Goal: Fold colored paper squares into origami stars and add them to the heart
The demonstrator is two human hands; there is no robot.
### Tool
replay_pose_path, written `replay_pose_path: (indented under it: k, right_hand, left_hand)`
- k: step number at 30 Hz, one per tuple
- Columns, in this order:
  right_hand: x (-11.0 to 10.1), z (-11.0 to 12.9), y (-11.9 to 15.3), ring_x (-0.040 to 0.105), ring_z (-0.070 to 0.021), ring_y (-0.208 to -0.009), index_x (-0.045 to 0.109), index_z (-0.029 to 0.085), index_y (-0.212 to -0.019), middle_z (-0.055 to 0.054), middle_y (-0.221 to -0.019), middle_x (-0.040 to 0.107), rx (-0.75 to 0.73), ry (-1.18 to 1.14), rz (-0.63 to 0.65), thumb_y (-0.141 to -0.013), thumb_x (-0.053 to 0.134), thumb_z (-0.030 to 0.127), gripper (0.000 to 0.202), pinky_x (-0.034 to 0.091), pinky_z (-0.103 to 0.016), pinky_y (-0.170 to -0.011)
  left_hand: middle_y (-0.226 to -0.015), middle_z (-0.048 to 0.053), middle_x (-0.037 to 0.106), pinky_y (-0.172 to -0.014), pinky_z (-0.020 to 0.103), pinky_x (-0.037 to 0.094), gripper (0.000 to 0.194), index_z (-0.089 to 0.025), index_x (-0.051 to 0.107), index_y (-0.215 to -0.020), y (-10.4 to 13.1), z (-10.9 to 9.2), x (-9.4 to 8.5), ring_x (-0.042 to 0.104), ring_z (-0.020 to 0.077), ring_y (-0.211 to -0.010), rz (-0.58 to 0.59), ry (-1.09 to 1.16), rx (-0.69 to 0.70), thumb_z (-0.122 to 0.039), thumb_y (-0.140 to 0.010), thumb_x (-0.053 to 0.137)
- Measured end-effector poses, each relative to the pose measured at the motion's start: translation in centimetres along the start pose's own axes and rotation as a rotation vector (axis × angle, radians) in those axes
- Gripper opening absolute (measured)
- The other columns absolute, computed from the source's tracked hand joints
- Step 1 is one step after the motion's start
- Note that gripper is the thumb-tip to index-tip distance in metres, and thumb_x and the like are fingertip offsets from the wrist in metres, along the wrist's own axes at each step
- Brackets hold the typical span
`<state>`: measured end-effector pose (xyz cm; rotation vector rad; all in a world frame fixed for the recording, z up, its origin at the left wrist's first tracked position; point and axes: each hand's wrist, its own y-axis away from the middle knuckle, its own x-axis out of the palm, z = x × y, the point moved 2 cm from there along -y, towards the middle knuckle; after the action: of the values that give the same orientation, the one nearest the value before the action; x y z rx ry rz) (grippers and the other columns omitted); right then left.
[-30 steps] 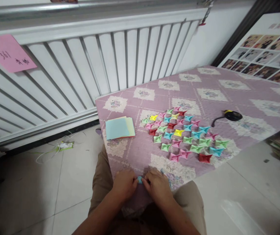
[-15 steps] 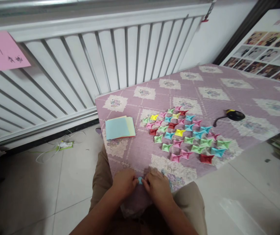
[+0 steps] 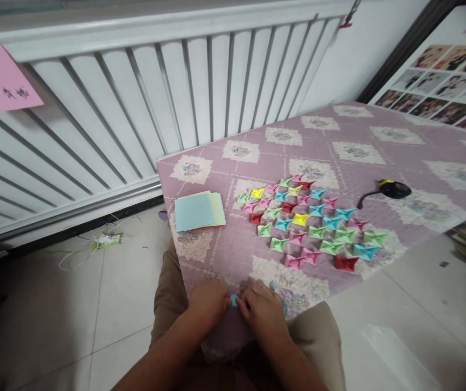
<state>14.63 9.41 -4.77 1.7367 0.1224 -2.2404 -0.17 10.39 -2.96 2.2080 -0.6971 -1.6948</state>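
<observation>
Between my two hands, at the near edge of the table, is a small piece of light-blue folded paper. My left hand pinches its left side with closed fingers. On the other side, my right hand grips it between thumb and curled fingers. The hands cover part of the paper, so its exact folds cannot be made out. Beyond them lie many small folded paper pieces in pink, green, blue, red and yellow, set out in slanted rows. To the left rests a stack of square paper sheets, a blue one on top.
A purple flowered cloth covers the table. A black object with a curved stem lies at right. Behind stands a white radiator with a pink note. A power strip with white cables is on the floor.
The camera view has shifted slightly. Both hands stay at the near edge, still holding the small blue paper, with hardly any visible movement of the fingers.
</observation>
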Motion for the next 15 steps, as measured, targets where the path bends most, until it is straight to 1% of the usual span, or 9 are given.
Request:
replay_pose_path:
  k: [5,8,12,15]
  right_hand:
    - [0.1,0.0,0.1,0.055,-0.0221,-0.086,0.061,0.023,-0.071,-0.003,-0.082,0.063,0.007,-0.007,-0.002,-0.085,0.057,0.032,0.018,0.032,-0.034,-0.074]
    - [0.0,0.0,0.1,0.054,-0.0221,-0.087,0.061,0.023,-0.071,-0.002,-0.084,0.064,0.017,-0.026,-0.002,-0.083,0.059,0.032,0.015,0.032,-0.033,-0.074]
    - [-0.1,0.1,0.3,0.054,-0.0215,-0.087,0.061,0.023,-0.070,-0.002,-0.083,0.064,0.026,-0.049,-0.025,-0.082,0.061,0.029,0.013,0.032,-0.032,-0.073]
    - [-0.1,0.1,0.5,0.054,-0.0202,-0.084,0.059,0.022,-0.069,-0.001,-0.080,0.063,0.037,-0.096,-0.072,-0.081,0.062,0.027,0.013,0.032,-0.031,-0.074]
  left_hand:
    - [-0.093,0.008,0.066,-0.069,0.033,0.047,0.019,-0.016,0.061,-0.096,-0.1,-0.1,0.2,0.063,0.0244,-0.083,-0.036,-0.060,0.035,-0.029,-0.086,0.052]
    - [-0.094,0.007,0.064,-0.071,0.033,0.046,0.017,-0.016,0.058,-0.096,-0.1,0.0,0.6,0.062,0.0230,-0.085,-0.102,-0.089,0.114,-0.028,-0.088,0.051]
    - [-0.097,0.005,0.061,-0.079,0.036,0.043,0.014,-0.018,0.059,-0.092,0.3,0.0,2.2,0.057,0.0217,-0.091,-0.179,-0.137,0.276,-0.023,-0.092,0.046]
    - [-0.095,0.004,0.061,-0.081,0.036,0.041,0.016,-0.019,0.060,-0.093,0.9,0.2,3.6,0.055,0.0208,-0.091,-0.247,-0.167,0.351,-0.020,-0.093,0.043]
